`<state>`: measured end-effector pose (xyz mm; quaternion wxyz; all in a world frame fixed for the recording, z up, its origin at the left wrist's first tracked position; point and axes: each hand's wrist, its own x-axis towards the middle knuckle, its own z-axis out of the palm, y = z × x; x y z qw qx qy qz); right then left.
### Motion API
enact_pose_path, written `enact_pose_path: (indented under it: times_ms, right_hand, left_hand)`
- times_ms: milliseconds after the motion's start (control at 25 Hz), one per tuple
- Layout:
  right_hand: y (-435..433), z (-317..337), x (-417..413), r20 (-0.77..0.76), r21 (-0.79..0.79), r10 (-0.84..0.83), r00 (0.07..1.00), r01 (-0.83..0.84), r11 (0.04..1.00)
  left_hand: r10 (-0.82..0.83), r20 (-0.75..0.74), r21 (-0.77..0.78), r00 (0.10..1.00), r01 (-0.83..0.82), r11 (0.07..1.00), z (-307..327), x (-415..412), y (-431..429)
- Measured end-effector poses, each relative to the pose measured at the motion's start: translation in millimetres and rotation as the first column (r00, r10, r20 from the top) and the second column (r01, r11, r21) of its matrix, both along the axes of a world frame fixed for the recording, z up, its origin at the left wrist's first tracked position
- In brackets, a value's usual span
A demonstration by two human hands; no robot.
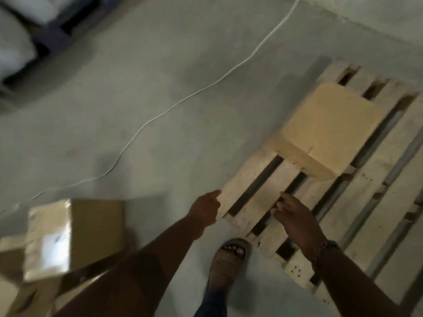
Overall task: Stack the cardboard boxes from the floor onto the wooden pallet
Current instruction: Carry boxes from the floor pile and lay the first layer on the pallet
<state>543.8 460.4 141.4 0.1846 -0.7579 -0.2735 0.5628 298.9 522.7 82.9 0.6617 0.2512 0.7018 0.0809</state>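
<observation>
Pale wooden slats form the pallet (pixel 256 195) on the grey concrete floor (pixel 160 65), and on it we see one flat tan cardboard box (pixel 329 129) lying near its left edge. Our left hand (pixel 204 208) and right hand (pixel 295 216) hover by the pallet's near corner, both released, grasping nothing. Brown taped cardboard boxes (pixel 96 225) sit on the floor at lower left, apart from the pallet. A thin white cable (pixel 146 123) crosses the floor.
</observation>
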Motion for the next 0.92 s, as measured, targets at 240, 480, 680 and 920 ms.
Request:
enact_pose_path:
  times_ms: [240, 480, 680, 920]
  right_hand:
    - [-75.9, 31.4, -143.0, -0.026, 0.029, 0.425, 0.905, -0.424, 0.905]
    - [-172.7, 26.1, -334.6, -0.081, 0.024, 0.722, 0.687, -0.723, 0.690]
    - [-275.0, 4.6, -483.3, -0.107, 0.003, 0.886, 0.451, -0.891, 0.454]
    - [-396.7, -56.5, -600.9, -0.119, -0.067, 0.949, 0.292, -0.956, 0.286]
  left_hand:
    - [0.409, 0.007, 0.024, 0.913, -0.409, 0.912, 18.7, -191.0, -188.3]
    - [0.665, -0.091, 0.052, 0.741, -0.664, 0.746, 51.1, -358.8, -397.6]
    - [0.851, -0.220, 0.045, 0.477, -0.866, 0.498, 39.4, -451.4, -571.0]
    - [0.903, -0.322, -0.018, 0.283, -0.956, 0.293, -20.5, -517.0, -742.5]
